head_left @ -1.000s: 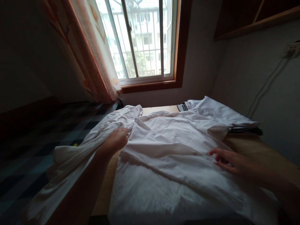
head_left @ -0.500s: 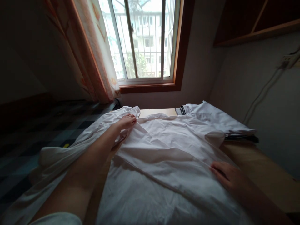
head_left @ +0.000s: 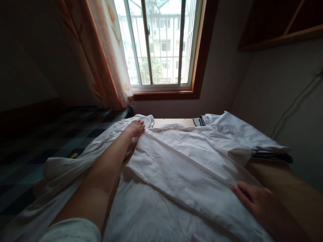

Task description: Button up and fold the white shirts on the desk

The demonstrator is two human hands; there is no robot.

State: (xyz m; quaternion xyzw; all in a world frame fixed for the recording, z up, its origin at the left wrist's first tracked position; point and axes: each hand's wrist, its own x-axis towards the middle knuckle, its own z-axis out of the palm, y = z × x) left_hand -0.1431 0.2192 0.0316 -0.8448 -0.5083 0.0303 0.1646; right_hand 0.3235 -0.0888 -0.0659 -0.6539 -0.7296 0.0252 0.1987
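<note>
A white shirt [head_left: 181, 168] lies spread over a wooden tabletop in front of me, its collar end toward the window. At its far left corner my left hand [head_left: 136, 127] is closed on the cloth with bent fingers. Lower on the right, my right hand [head_left: 254, 198] pinches the fabric between thumb and fingers. Between the two hands a long straight crease runs diagonally across the shirt. More white cloth [head_left: 68, 173] hangs off the left side, under and beside my left forearm; whether it is part of the same shirt I cannot tell.
A folded white garment with black-and-white striped trim [head_left: 242, 132] sits at the table's back right, on something dark. Bare wood [head_left: 282, 181] shows on the right. A dark checked bed cover [head_left: 58, 131] lies to the left. Behind are a window [head_left: 164, 50] and a curtain [head_left: 101, 57].
The cloth between my hands has drawn tighter, and loose wrinkles have given way to a straight diagonal crease. The view has shifted slightly left. Both hands stay on the shirt.
</note>
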